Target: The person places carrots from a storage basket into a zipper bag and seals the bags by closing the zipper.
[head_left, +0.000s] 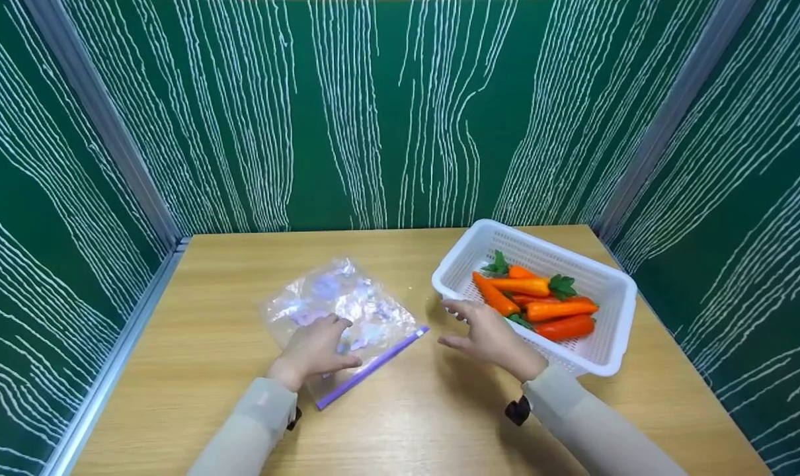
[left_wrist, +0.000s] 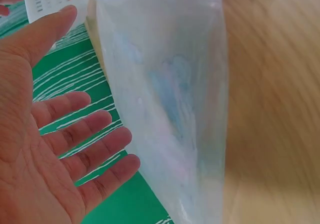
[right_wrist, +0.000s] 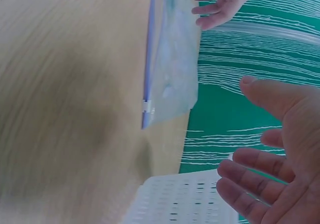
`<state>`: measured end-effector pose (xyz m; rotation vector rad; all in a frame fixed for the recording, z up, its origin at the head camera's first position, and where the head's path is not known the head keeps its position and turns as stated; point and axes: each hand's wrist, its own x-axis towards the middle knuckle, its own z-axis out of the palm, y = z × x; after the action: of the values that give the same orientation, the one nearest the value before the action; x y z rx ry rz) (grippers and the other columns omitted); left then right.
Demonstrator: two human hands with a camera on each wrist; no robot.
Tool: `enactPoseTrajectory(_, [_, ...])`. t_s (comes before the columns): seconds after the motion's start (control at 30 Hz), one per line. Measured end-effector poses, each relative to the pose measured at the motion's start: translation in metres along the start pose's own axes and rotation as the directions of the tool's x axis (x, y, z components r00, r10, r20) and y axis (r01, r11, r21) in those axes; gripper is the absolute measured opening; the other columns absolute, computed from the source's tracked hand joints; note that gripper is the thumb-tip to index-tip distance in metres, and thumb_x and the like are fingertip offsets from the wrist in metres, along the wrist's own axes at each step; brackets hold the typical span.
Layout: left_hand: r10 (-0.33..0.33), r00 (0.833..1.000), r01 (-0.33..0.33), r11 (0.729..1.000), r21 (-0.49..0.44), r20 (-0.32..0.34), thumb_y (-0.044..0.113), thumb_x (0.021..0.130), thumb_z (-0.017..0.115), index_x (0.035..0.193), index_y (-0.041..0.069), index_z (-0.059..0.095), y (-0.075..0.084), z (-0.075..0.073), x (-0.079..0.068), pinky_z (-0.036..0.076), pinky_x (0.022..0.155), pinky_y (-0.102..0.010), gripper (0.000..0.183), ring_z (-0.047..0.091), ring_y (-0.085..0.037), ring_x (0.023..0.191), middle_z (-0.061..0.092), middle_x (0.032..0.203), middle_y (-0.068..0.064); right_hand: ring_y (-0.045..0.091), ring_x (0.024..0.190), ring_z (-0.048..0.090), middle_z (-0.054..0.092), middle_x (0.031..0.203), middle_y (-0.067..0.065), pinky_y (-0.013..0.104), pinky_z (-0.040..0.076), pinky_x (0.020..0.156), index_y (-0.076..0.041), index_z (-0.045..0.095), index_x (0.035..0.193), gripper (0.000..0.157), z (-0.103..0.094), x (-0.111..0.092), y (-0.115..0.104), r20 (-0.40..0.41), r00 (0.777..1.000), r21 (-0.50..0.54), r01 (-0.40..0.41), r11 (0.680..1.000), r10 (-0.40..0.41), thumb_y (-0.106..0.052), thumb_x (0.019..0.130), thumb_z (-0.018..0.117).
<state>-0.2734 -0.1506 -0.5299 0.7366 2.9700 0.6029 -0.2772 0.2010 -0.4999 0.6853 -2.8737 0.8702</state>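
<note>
A clear zip bag (head_left: 373, 311) with a purple slider strip (head_left: 373, 367) lies flat on the table, its strip toward the near right. My left hand (head_left: 317, 350) hovers over the bag's near left part, fingers spread and relaxed; in the left wrist view its palm (left_wrist: 45, 169) holds nothing. My right hand (head_left: 489, 334) is just left of the white basket (head_left: 621, 324), overlapping its near rim in the head view. Its fingers (right_wrist: 255, 184) are loosely bent with nothing between them. Pale bluish-purple patterns show on the bag (left_wrist: 172, 93).
Several orange and red carrots (head_left: 565, 309), some with green leafy tops (head_left: 562, 286), lie in the basket at the right. The wooden table (head_left: 208, 297) is bounded by green panels (head_left: 387, 132) with white wavy lines at the back and both sides.
</note>
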Motion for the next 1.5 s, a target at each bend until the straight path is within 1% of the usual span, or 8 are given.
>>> enactPoseTrajectory(0.13, [0.006,1.000,-0.006,1.000,-0.010,0.014,0.047,0.085,0.088,0.143,0.000,0.064,0.000,0.004,0.001,0.059,0.100,-0.062,0.077,0.069,-0.044,0.120,0.069,0.137,-0.022,0.040,0.120,0.072,0.073,0.138,0.017,0.058,0.061,0.101,-0.007,0.065,0.146,0.065,0.005,0.002,0.003,0.034,0.999,0.016,-0.030,0.999,0.030,-0.027,0.090,0.092])
enactPoseTrajectory(0.5, [0.004,0.999,-0.004,1.000,0.017,0.049,0.047,0.082,0.090,0.142,0.002,0.065,0.006,0.012,0.002,0.061,0.092,-0.055,0.079,0.070,-0.034,0.104,0.073,0.120,-0.015,0.045,0.130,0.068,0.067,0.147,0.022,0.063,0.055,0.109,-0.003,0.063,0.147,0.063,0.019,0.006,0.011,0.111,0.994,0.078,-0.009,0.997,0.000,-0.023,0.093,0.088])
enactPoseTrajectory(0.67, [-0.002,0.998,-0.001,0.999,0.039,0.067,0.051,0.079,0.093,0.142,0.002,0.065,0.009,0.014,0.003,0.061,0.091,-0.054,0.084,0.068,-0.031,0.102,0.072,0.118,-0.011,0.043,0.132,0.067,0.067,0.147,0.020,0.062,0.054,0.112,-0.002,0.063,0.148,0.064,0.023,0.010,0.010,0.123,0.992,0.074,-0.029,0.997,0.019,-0.023,0.093,0.088])
enactPoseTrajectory(0.93, [-0.007,0.996,0.002,0.998,0.059,0.091,0.051,0.074,0.096,0.135,0.004,0.068,0.011,0.020,0.003,0.060,0.089,-0.053,0.082,0.064,-0.029,0.099,0.068,0.111,-0.008,0.042,0.138,0.063,0.066,0.149,0.022,0.063,0.050,0.116,0.002,0.063,0.147,0.066,0.029,0.013,0.008,0.137,0.991,0.063,-0.008,0.998,-0.001,-0.025,0.093,0.089])
enactPoseTrajectory(1.13, [-0.006,0.995,0.001,0.999,0.047,0.096,0.043,0.077,0.093,0.118,0.007,0.070,0.011,0.021,0.001,0.057,0.079,-0.048,0.060,0.059,-0.023,0.088,0.062,0.098,-0.002,0.042,0.140,0.062,0.065,0.151,0.019,0.066,0.048,0.117,-0.002,0.063,0.148,0.065,0.033,0.013,0.005,0.175,0.985,0.051,-0.012,0.999,0.003,-0.027,0.094,0.088])
enactPoseTrajectory(1.3, [0.004,0.995,-0.007,1.000,0.028,0.104,0.039,0.085,0.086,0.101,0.009,0.068,0.010,0.018,0.002,0.054,0.073,-0.043,0.038,0.054,-0.018,0.080,0.057,0.088,0.002,0.043,0.139,0.062,0.066,0.150,0.020,0.065,0.049,0.116,-0.003,0.063,0.148,0.065,0.034,0.014,0.004,0.177,0.984,0.059,-0.004,0.998,-0.007,-0.027,0.094,0.088])
enactPoseTrajectory(1.43, [0.022,0.996,-0.023,1.000,0.007,0.085,0.028,0.092,0.076,0.094,0.008,0.069,0.009,0.017,0.003,0.055,0.072,-0.042,0.021,0.054,-0.017,0.075,0.059,0.082,0.002,0.043,0.139,0.063,0.066,0.150,0.019,0.065,0.050,0.116,-0.003,0.063,0.149,0.065,0.037,0.015,0.004,0.180,0.984,0.074,-0.001,0.997,-0.012,-0.028,0.094,0.087])
enactPoseTrajectory(1.5, [0.034,0.997,-0.034,0.999,-0.004,0.071,0.023,0.095,0.072,0.093,0.007,0.071,0.009,0.018,0.003,0.057,0.073,-0.044,0.016,0.059,-0.020,0.073,0.065,0.081,-0.001,0.043,0.138,0.064,0.066,0.149,0.019,0.065,0.051,0.114,-0.002,0.062,0.149,0.064,0.039,0.017,0.005,0.183,0.983,0.081,-0.001,0.997,-0.014,-0.028,0.095,0.087])
